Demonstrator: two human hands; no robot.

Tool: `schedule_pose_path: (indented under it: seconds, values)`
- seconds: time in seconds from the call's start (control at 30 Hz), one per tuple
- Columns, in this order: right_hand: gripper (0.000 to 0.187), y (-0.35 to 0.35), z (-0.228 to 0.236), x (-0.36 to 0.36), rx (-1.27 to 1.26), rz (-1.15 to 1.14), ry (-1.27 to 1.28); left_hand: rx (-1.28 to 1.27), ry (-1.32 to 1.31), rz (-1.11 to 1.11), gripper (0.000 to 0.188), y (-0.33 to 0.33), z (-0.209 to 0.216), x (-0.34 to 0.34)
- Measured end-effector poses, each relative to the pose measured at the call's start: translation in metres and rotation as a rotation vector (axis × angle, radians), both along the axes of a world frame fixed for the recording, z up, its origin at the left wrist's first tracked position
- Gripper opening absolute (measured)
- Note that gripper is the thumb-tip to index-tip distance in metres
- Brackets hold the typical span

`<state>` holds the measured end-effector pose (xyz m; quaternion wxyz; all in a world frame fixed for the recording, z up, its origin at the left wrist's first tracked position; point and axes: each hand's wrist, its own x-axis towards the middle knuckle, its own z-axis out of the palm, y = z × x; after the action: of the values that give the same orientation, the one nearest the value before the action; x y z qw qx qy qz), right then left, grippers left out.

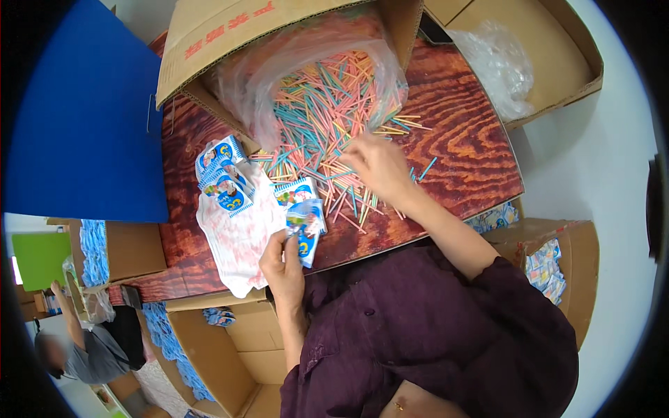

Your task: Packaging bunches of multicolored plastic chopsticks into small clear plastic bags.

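My left hand (282, 266) pinches a small blue-and-white printed packet (306, 252) near the table's front edge. Another similar packet (296, 189) lies just beyond it. Over the near side of a heap of thin pastel sticks (324, 115), my right hand (380, 166) is closed with curled fingers. Whatever those fingers hold, if anything, is hidden. Pink, yellow and teal sticks spill from a plastic liner (244, 94) in a tipped cardboard box (209, 52). To the left, several blue-and-white packets (226, 184) rest on a white cloth with reddish stains (233, 244).
The table (456, 132) has a reddish wood pattern. A blue panel (90, 118) stands at left. An open carton (568, 59) with clear plastic is far right. Below the edge are cartons (209, 341), (582, 268) with packets. A person (101, 348) works at lower left.
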<state>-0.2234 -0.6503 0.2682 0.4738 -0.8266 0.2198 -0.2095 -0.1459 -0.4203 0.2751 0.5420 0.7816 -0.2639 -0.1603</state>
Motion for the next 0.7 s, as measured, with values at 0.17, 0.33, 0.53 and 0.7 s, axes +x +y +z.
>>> schedule_pose_path:
  seconds: [0.17, 0.33, 0.53, 0.7]
  values:
    - [0.049, -0.009, -0.010, 0.014, -0.670, -0.273, 0.294, -0.186, 0.264, -0.039, 0.010, 0.006, -0.003, 0.008]
    - [0.049, 0.002, -0.022, 0.040, -0.683, -0.308, 0.277, -0.161, 0.213, -0.022, 0.013, -0.005, -0.002, 0.002]
    - [0.021, 0.010, -0.041, 0.060, -0.703, -0.339, 0.181, -0.138, 0.220, -0.010, 0.011, -0.003, -0.001, 0.004]
    - [0.019, 0.004, -0.043, 0.064, -0.537, -0.299, 0.178, -0.177, 0.241, 0.011, 0.010, 0.001, -0.010, 0.004]
